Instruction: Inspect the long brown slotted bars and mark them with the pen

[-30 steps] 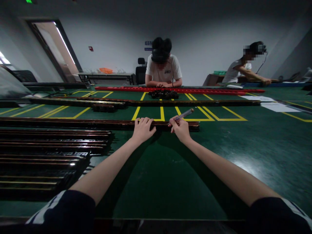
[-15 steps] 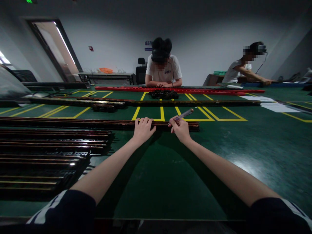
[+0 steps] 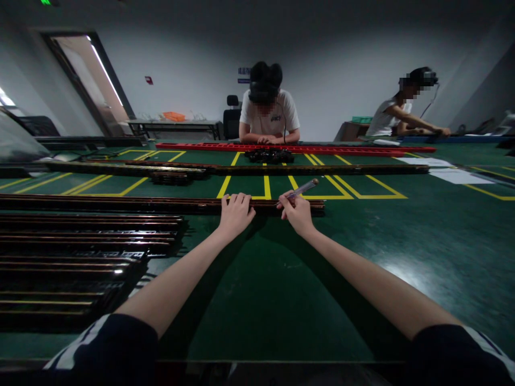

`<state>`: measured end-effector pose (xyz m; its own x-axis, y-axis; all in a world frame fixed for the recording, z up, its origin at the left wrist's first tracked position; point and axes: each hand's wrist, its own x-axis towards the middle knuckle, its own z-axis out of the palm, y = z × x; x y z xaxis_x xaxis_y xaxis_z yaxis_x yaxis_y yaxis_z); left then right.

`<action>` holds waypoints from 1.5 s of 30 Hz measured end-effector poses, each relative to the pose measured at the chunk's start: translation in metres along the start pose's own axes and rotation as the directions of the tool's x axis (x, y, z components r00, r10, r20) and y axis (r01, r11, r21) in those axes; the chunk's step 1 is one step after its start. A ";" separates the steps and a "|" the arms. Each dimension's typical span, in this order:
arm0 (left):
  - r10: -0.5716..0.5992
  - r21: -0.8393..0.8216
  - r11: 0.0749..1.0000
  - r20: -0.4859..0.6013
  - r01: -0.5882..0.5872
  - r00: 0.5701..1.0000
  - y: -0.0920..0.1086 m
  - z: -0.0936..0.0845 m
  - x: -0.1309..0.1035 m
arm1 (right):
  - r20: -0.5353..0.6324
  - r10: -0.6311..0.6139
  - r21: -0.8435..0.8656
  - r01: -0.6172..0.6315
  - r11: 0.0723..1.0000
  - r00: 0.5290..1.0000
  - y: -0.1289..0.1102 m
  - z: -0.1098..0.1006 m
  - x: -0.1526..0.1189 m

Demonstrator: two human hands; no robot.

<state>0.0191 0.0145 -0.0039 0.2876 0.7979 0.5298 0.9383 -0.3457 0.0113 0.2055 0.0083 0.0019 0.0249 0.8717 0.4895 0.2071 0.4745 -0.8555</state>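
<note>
A long bundle of thin dark strips (image 3: 169, 205) lies across the green table, its right end just beyond my right hand. My left hand (image 3: 236, 213) wraps over the bundle, fingers on its far side and thumb toward the right. In my right hand (image 3: 296, 212) is a pen-like tool with a clear handle (image 3: 306, 187), pinched between thumb and fingers. The handle slants up to the right, and its tip points down at the strips. Whether the tip touches them is too small to tell.
Several stacks of dark strips (image 3: 80, 262) lie at the near left. Farther back are another long strip bundle (image 3: 322, 170), a black pile (image 3: 269, 156), a red rail (image 3: 341, 150) and white papers (image 3: 461, 176). Two people (image 3: 271, 115) work across the table.
The strip bundle under my hands has slid slightly left, its right end now closer to my right hand. Both hands keep nearly the same pose. The person at right has moved an arm.
</note>
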 end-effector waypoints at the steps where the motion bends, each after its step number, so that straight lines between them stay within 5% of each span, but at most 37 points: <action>1: 0.005 0.002 1.000 -0.005 -0.005 1.000 0.000 0.000 0.000 | 0.001 0.002 0.001 -0.002 1.000 1.000 0.000 0.000 0.000; 20: 0.038 0.013 0.999 -0.001 -0.038 0.999 -0.001 -0.001 -0.001 | 0.007 0.002 -0.002 -0.002 1.000 1.000 -0.001 0.000 -0.001; 31: 0.021 0.005 1.000 0.016 -0.021 1.000 0.000 -0.004 -0.001 | -0.094 -0.001 -0.077 -0.006 0.997 0.996 0.000 -0.002 -0.001; 45: 0.007 0.011 1.000 0.022 -0.007 1.000 0.003 -0.007 -0.002 | -0.007 -0.015 -0.042 0.015 0.999 1.000 0.000 -0.001 0.000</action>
<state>0.0197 0.0086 0.0013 0.2982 0.8062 0.5109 0.9383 -0.3457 -0.0021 0.2062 0.0084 0.0019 0.0291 0.8636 0.5034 0.2484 0.4816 -0.8405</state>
